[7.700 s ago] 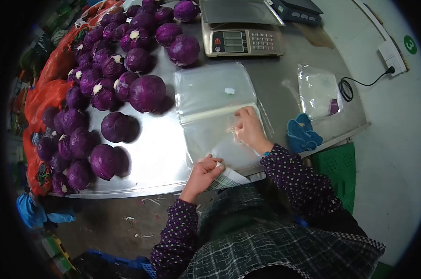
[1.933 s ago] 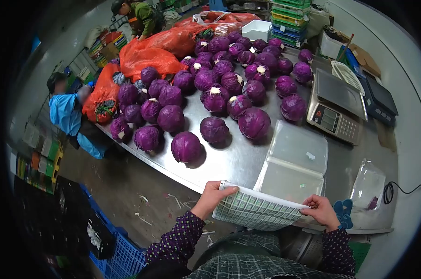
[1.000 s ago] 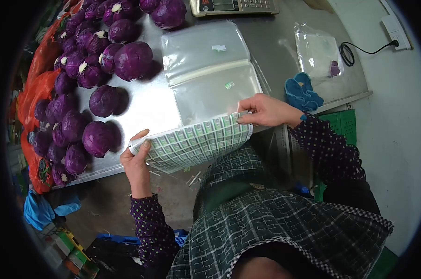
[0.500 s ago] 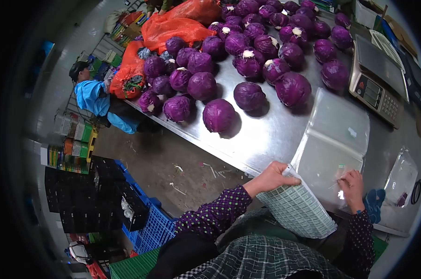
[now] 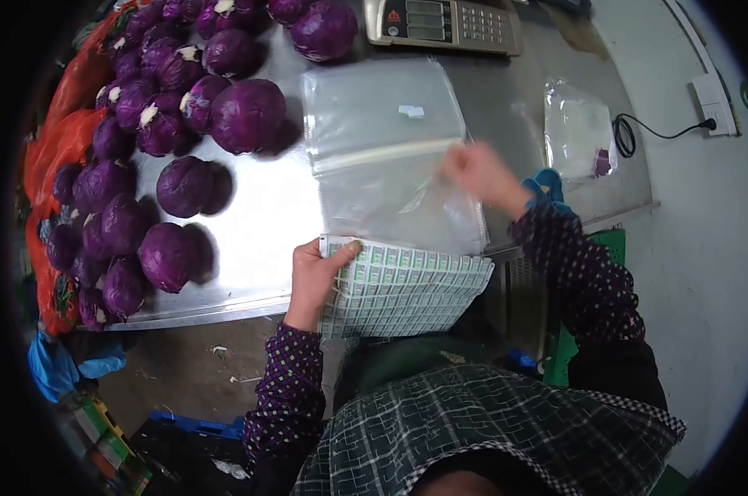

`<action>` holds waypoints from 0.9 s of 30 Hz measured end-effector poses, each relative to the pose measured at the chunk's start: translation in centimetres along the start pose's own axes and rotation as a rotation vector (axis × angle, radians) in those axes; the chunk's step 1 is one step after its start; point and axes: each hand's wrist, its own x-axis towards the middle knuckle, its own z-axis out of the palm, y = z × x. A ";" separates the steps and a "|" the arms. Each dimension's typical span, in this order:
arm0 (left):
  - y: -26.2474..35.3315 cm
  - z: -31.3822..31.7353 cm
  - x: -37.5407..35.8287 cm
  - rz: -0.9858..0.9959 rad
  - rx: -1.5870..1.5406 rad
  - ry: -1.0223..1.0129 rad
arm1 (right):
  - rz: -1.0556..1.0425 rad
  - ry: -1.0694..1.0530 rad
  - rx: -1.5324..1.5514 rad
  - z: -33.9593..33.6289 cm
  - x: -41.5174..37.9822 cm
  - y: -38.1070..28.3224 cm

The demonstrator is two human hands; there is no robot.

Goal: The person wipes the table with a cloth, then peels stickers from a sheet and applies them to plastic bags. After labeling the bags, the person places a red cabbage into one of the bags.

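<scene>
My left hand (image 5: pixel 316 277) grips a sheet of small green-and-white labels (image 5: pixel 407 285) by its left end, thumb on top. The sheet slants down over the table's front edge. Beyond it lies a stack of clear plastic bags (image 5: pixel 382 103), with a small white label (image 5: pixel 411 111) on the upper part. Over the right side of the bags, my right hand (image 5: pixel 477 175) is blurred by motion, its fingers drawn together; I cannot tell what is between them. A faint greenish-white streak shows on the bags just left of those fingers.
Several red cabbages (image 5: pixel 248 116) cover the metal table's left side, with orange mesh sacks (image 5: pixel 68 149) behind them. A digital scale (image 5: pixel 440 25) stands at the back. To the right lie another clear bag (image 5: pixel 579 124) and a black cable (image 5: pixel 626 136) plugged into the wall.
My view has swung right, bringing the wall socket into sight. My right hand has lifted from the bags' near right corner and blurs above them. My left hand still holds the label sheet.
</scene>
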 end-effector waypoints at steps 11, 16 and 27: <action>1.1 -2.2 -0.5 0.051 -0.167 0.179 | -0.050 -0.439 0.239 -1.0 -7.6 -0.1; 1.2 -3.1 -0.9 0.159 -0.154 0.171 | 0.054 -0.508 0.332 -0.7 -8.2 0.2; 1.9 -2.2 -1.9 0.120 -0.102 0.201 | -0.091 -0.479 -0.010 1.0 -6.7 -2.3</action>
